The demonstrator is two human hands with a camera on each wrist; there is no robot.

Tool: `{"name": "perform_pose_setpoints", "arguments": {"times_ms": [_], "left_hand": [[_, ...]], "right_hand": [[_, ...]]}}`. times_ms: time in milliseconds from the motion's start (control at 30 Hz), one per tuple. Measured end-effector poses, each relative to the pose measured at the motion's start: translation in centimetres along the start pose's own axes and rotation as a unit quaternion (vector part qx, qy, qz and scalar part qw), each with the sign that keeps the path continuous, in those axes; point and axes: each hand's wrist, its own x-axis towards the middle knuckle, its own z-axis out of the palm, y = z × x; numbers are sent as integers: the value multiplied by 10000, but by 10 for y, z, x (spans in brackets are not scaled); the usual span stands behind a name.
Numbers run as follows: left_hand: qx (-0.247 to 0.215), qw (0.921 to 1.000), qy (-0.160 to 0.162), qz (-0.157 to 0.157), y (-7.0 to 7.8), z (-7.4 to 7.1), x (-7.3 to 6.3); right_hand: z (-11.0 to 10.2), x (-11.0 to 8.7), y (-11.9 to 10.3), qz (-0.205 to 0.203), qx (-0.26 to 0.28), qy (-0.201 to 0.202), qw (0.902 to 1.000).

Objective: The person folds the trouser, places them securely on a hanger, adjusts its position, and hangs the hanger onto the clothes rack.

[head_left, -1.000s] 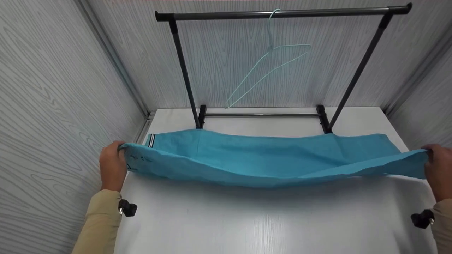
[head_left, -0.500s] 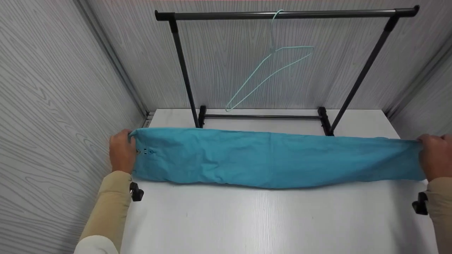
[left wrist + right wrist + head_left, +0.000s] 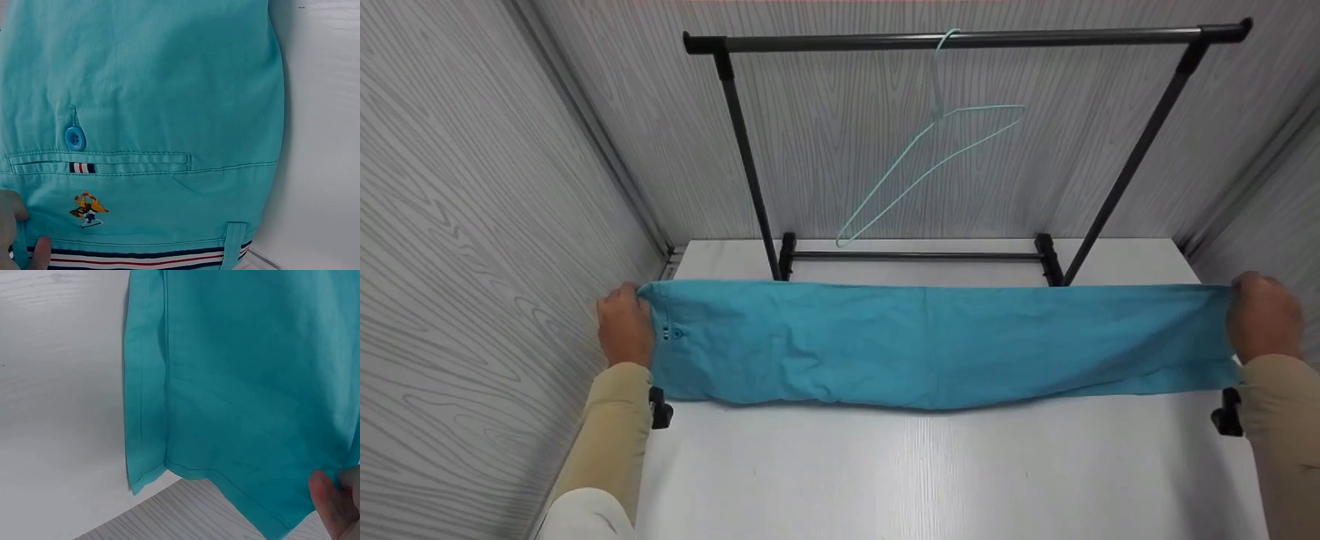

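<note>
Turquoise trousers (image 3: 862, 345) lie folded lengthwise across the white table in the head view. My left hand (image 3: 626, 326) holds the waist end at its far corner. In the left wrist view, the waistband (image 3: 140, 259) has a striped lining, and a buttoned back pocket (image 3: 101, 163) and a small embroidered motif (image 3: 89, 209) face up. At the other end my right hand (image 3: 1265, 319) grips the far corner of the leg end. Thumb and finger pinch that cloth in the right wrist view, where the hem (image 3: 247, 498) hangs past the table edge and a lower leg layer (image 3: 143, 410) shows beside it.
Behind the trousers stands a black garment rack (image 3: 975, 40), its feet on the white table (image 3: 885, 480). A thin pale green hanger (image 3: 934, 172) hangs from its bar. Grey wood-grain panels (image 3: 472, 225) enclose the left, back and right sides.
Both hands have carried the raised near side of the trousers away from me, over the far half. The cloth now lies flatter, and the right hand has shifted slightly left.
</note>
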Motion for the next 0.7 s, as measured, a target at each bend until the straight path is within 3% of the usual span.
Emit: {"name": "perform_pose_setpoints", "arguments": {"times_ms": [133,267,500,567,700], "left_hand": [[119,9998,8,174,-3,5,-1],[156,9996,32,218,-6,7,0],[308,9991,178,248,-7,9,0],[166,9993,273,216,-8,12,0],[-211,9974,201,659,-11,19,-1]], "right_hand": [[3,1,0,260,232,-265,9990],[2,3,3,383,-192,-553,9975],[-15,15,8,-116,-1198,-1126,9863],[-15,19,4,-174,-1011,-1112,9885],[-2,22,-4,-294,175,-1099,9933]]}}
